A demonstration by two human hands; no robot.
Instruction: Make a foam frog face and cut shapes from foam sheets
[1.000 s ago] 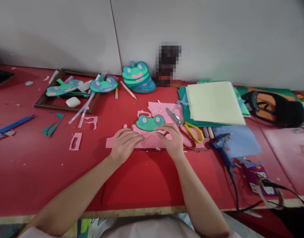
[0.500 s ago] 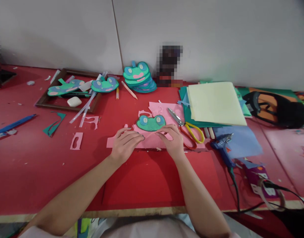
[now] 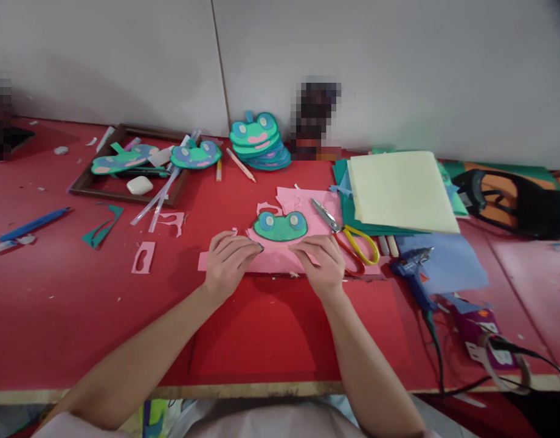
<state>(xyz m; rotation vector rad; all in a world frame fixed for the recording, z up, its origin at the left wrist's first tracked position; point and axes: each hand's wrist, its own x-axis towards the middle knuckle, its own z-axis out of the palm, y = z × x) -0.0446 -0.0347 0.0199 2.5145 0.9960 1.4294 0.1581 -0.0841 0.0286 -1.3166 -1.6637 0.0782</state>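
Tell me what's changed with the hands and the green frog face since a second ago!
The left hand and right hand have moved slightly apart. The thin pale strip that slanted between them no longer shows clearly; I can't tell if they still pinch it. The green frog face, scissors and blue glue gun stayed put; only the view shifted a bit.

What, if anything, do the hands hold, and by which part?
Cannot be told: the left hand and right hand look pinched, but details blur against the pink sheet.
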